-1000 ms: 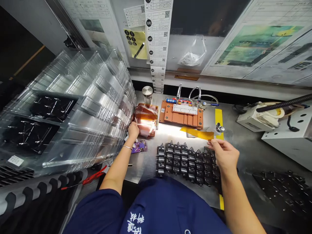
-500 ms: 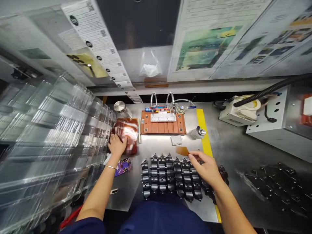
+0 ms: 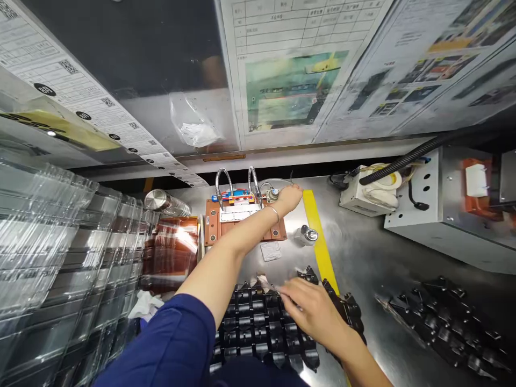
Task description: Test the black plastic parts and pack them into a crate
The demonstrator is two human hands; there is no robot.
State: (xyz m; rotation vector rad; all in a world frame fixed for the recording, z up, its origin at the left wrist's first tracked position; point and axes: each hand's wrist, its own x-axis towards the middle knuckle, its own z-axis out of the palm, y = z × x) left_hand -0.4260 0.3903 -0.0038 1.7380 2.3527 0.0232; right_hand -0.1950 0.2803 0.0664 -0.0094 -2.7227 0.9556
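My left hand (image 3: pixel 291 198) reaches across to the back of the fixture, its fingers closed round the spot where the blue-handled valve lever sits; the hand hides the handle. Beside it is the round valve body (image 3: pixel 273 195). My forearm crosses the brown fixture block (image 3: pixel 209 226), which carries a white perforated strip (image 3: pixel 237 214) under two bent metal hoses (image 3: pixel 221 185). My right hand (image 3: pixel 308 306) pinches a thin piece of film (image 3: pixel 266 284), smeared by motion and pale with glare. It hangs over the rows of black moulded parts (image 3: pixel 253 317).
Clear plastic trays (image 3: pixel 44 258) are stacked at left, with amber sheets (image 3: pixel 171 252) beside them. A steel-capped jar (image 3: pixel 167 203), a small metal-topped bottle (image 3: pixel 306 235) and a folded white cloth (image 3: pixel 271 251) stand around the fixture. More black parts (image 3: pixel 447 322) and a grey machine (image 3: pixel 439 209) are at right.
My left hand has left the amber sheets and crossed right to the valve beside the fixture. My right hand has moved lower with the film. The view has swung right.
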